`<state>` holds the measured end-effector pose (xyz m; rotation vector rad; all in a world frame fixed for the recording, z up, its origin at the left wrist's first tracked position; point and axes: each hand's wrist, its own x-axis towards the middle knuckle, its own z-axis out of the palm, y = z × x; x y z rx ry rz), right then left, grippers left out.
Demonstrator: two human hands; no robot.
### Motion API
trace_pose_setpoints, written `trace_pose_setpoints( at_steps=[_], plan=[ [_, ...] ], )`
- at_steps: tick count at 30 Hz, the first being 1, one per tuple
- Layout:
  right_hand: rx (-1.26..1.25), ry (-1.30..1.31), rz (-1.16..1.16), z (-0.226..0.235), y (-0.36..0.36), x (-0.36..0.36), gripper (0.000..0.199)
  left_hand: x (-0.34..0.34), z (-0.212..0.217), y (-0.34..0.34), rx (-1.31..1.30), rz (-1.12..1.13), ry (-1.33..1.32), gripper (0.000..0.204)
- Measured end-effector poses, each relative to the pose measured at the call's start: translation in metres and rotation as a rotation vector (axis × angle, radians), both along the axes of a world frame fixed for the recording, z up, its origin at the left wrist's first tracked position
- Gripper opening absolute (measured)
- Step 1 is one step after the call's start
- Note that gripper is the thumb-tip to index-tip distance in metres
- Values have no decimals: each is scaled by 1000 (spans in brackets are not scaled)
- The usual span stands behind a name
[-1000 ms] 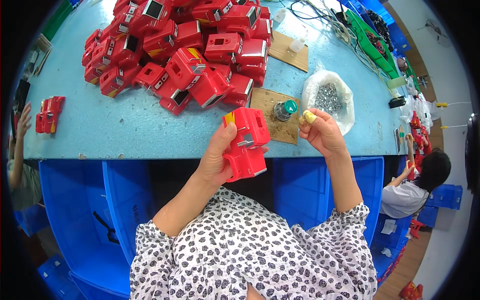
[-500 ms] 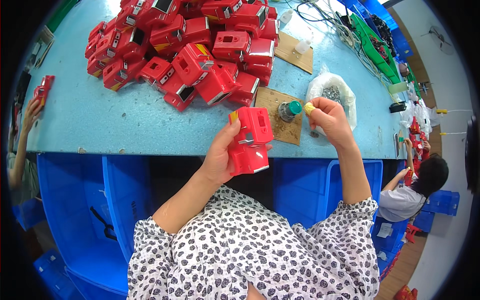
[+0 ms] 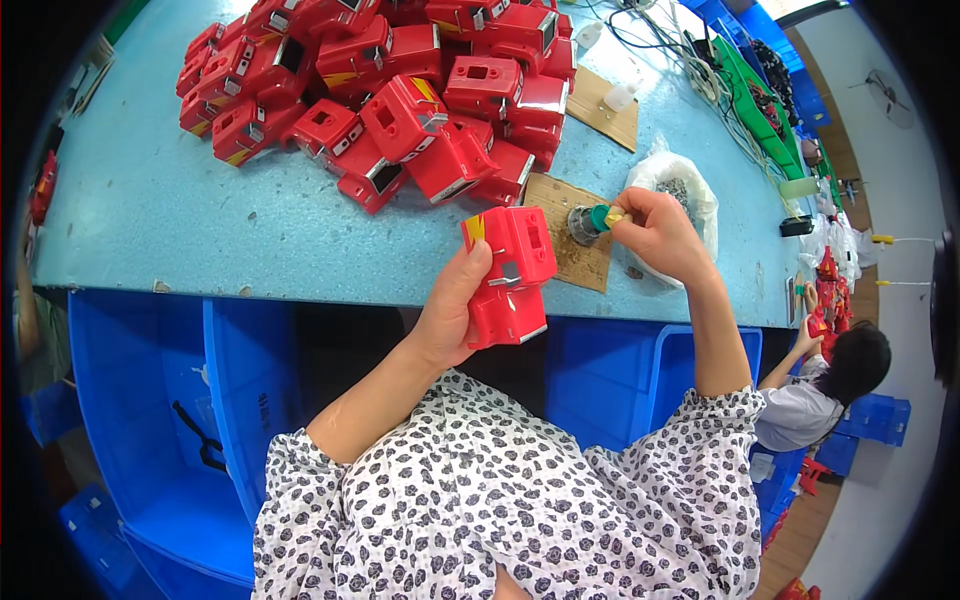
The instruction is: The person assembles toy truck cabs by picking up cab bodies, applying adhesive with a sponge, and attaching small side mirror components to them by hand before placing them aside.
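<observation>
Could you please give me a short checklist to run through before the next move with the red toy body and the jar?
1. Left hand has a grip on the red toy body: ok, thumb along its side.
2. Right hand is at the green cap: ok, fingertips are there.
3. Green cap is loose: cannot tell.
4. Jar is over the cardboard: ok.
5. White bag is open: ok, small metal pieces show inside.
6. Left hand is free: not ok, it holds the body.

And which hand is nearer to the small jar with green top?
Right: the right hand is at the green top of the jar; the left hand, holding a red plastic shell, is farther away, to the jar's lower left.
</observation>
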<state>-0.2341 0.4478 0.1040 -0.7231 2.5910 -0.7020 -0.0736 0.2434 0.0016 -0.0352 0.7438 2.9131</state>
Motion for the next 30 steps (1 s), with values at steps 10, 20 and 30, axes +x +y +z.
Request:
trace_pose_setpoints(
  at_steps=[10,20,30],
  plan=[
    [-17,0,-1,-2,0,4,14,-1,15,8,-43,-32,-38,57],
    [-179,40,-19,-8,5,8,14,-5,32,21,14,-51,-76,44],
    [-489,106,363,5,-19,110,21,-2,56,24,-122,-84,-68,45]
  ],
)
